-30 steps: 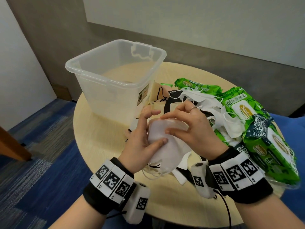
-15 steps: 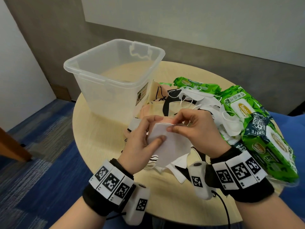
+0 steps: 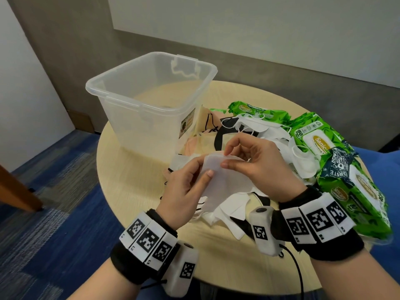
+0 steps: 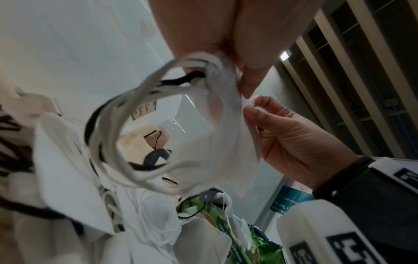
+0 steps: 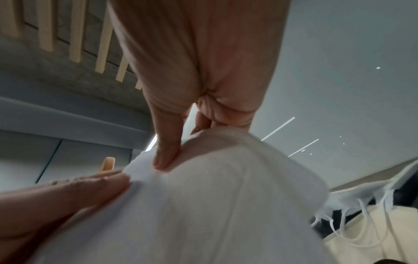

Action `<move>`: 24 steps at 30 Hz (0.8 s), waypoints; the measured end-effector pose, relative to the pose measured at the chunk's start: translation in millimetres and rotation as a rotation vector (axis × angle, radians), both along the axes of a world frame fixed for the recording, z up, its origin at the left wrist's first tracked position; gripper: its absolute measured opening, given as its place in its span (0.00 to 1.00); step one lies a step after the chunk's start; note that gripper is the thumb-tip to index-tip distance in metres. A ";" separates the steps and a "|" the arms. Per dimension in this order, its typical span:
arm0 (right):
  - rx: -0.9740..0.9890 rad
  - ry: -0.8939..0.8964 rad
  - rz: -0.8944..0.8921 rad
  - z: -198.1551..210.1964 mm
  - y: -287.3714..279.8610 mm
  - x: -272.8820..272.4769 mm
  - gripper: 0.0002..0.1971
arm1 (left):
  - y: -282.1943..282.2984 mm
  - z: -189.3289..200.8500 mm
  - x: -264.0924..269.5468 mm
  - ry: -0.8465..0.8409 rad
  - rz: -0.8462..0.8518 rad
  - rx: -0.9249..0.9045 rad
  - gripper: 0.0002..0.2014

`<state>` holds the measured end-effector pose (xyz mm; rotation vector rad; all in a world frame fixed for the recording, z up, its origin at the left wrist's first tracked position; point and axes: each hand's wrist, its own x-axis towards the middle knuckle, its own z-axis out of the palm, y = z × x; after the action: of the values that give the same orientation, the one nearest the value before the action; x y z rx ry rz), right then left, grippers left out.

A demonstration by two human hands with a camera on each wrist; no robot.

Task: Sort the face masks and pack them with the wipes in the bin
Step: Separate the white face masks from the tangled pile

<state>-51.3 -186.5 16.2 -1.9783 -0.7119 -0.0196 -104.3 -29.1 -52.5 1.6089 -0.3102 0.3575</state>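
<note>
Both hands hold one white face mask (image 3: pixel 223 182) above the table's near middle. My left hand (image 3: pixel 190 185) grips its left side, thumb on top. My right hand (image 3: pixel 255 163) pinches its upper edge between thumb and fingers. In the left wrist view the white mask (image 4: pixel 217 142) hangs with white and black ear loops (image 4: pixel 126 125) dangling below. The right wrist view shows the white mask (image 5: pixel 214 205) under my thumb (image 5: pixel 167 151). A heap of white, beige and black masks (image 3: pixel 249 131) lies behind the hands. Green wipe packs (image 3: pixel 313 139) lie at the right. The clear bin (image 3: pixel 151 100) stands at the back left.
The round light wooden table (image 3: pixel 129 191) has its rim close on the left and front. Below it lies blue carpet (image 3: pixel 54 202). A wooden leg (image 3: pixel 15 191) stands at the far left. A grey wall runs behind the table.
The hands have flattened the domed mask and shifted their grip. My right hand's fingers went from spread over the mask to pinching its upper edge. The left hand keeps its hold.
</note>
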 end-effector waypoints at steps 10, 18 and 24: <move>-0.058 -0.543 -0.151 -12.7 6.1 -2.4 0.03 | 0.8 2.7 -0.5 -0.024 0.058 -0.093 0.16; -0.015 -0.214 -0.005 -8.4 -1.2 -0.5 0.04 | 2.4 5.8 -1.5 0.074 0.041 -0.096 0.11; -0.149 -0.014 0.205 2.0 -0.5 5.2 0.12 | 2.5 3.8 -1.3 0.085 -0.029 -0.149 0.15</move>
<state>-46.1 -187.0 18.3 -2.0383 -0.9460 0.1468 -105.6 -26.6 -48.6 1.4676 -0.2362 0.2823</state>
